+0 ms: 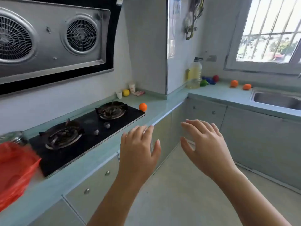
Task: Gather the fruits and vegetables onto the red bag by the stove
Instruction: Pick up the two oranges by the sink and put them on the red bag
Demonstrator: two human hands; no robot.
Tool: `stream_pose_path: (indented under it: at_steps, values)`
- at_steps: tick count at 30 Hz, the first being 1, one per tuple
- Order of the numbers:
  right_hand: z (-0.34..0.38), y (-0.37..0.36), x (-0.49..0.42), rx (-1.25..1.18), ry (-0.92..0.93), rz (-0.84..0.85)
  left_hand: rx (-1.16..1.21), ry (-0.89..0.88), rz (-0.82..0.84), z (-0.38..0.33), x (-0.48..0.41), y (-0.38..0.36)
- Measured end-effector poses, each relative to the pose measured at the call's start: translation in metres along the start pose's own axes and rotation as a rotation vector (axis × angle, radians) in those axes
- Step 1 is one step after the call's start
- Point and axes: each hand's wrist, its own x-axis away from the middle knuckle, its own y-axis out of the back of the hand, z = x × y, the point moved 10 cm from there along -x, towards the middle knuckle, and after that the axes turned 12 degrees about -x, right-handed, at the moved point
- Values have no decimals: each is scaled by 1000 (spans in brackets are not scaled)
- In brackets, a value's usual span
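hands: left hand [140, 147] and right hand [206, 144] both spread, holding nothing, raised in front of the table [162, 98]
red bag [14, 170]: table's left end, touching stove [91, 129]
orange [143, 107]: just right of stove
lemon [125, 92]: by back wall
2 oranges [234, 83]: near sink [276, 99]

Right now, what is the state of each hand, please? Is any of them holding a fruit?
Left hand: open, fingers spread, holding nothing.
Right hand: open, fingers spread, holding nothing.

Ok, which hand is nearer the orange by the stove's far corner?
Left. The left hand hovers open just in front of the orange, at the counter edge; the right hand hangs open farther right, over the floor.
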Motion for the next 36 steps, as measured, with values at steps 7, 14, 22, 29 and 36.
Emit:
stream_pose_path:
  at_steps: [7, 14, 22, 29, 36]
  values:
    - [-97, 40, 8, 107, -118, -102, 165, -95, 81, -91, -29, -68]
    - [-168, 48, 8, 166, -228, -139, 257, -181, 85, -139, -59, -123]
    - [-237, 0, -55, 221, -295, -134, 337, -194, 106, -134, -128, -218]
    - [-283, -77, -153, 205, -302, -70, 327, -120, 118, -81, -214, -301]
    - [-338, -115, -201, 165, -334, -52, 324, -125, 145, -76, -264, -361]
